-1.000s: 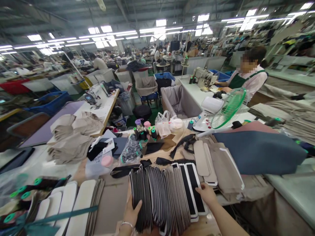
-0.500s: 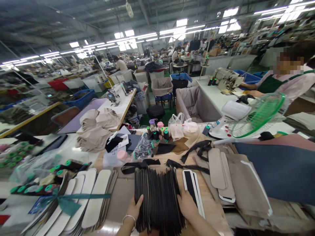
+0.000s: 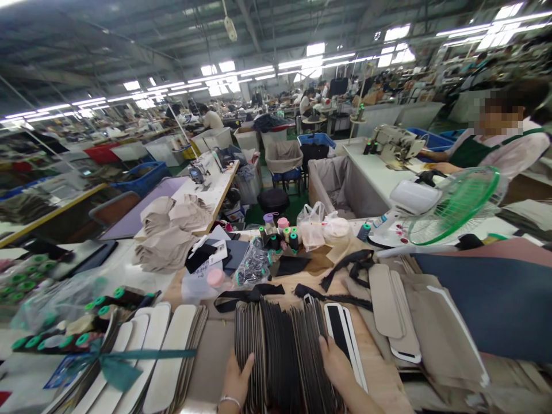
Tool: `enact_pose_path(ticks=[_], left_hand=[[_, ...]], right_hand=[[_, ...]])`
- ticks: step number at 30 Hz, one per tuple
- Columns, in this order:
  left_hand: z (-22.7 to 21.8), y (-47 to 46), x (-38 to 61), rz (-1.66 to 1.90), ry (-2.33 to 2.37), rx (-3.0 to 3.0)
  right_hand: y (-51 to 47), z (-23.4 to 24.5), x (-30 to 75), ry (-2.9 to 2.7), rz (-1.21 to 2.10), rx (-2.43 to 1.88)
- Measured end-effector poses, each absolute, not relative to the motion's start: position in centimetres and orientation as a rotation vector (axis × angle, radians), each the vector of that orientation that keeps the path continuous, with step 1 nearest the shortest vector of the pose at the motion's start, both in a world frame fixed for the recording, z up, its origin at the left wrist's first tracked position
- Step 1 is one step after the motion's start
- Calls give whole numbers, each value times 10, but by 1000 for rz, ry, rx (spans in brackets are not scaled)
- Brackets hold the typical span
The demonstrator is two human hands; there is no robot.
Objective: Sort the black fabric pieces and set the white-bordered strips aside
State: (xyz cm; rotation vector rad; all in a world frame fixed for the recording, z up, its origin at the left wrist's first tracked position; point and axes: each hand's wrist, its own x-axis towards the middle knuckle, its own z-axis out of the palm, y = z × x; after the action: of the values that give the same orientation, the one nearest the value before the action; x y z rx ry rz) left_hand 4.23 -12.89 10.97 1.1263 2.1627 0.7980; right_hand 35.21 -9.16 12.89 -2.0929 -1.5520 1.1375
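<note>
A thick stack of long, thin black and taupe panels (image 3: pixel 282 356) stands on edge at the table's front, its layers running away from me. My left hand (image 3: pixel 238 374) presses against the stack's left side, thumb on the near layers and a bracelet at the wrist. On the right side, my right hand (image 3: pixel 336 362) grips the outer layers, with its fingertips partly hidden. Just beyond that hand lie white-edged panels with a black centre (image 3: pixel 340 330). To the left, pale rounded panels (image 3: pixel 170 356) lie in bundles under a green tie strip (image 3: pixel 146 353).
Black fabric strips (image 3: pixel 250 294) lie behind the stack. Further back are thread spools (image 3: pixel 276 241), a plastic bag (image 3: pixel 311 225) and a green fan (image 3: pixel 457 204). Taupe panels (image 3: pixel 387 305) and folded fabric (image 3: pixel 444 333) cover the right. A co-worker (image 3: pixel 495 138) sits at a sewing machine (image 3: pixel 394 146).
My hands have moved slightly apart, the right one rightward. The stack is wider at the top, and more taupe edges show at both sides of its black middle.
</note>
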Motion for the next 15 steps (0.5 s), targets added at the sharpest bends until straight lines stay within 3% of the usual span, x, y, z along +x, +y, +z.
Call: enact_pose_path(ticks=[15], left_hand=[[108, -123, 51, 417, 2183, 1229]], right_hand=[[-92, 115, 312, -1594, 881, -2057]])
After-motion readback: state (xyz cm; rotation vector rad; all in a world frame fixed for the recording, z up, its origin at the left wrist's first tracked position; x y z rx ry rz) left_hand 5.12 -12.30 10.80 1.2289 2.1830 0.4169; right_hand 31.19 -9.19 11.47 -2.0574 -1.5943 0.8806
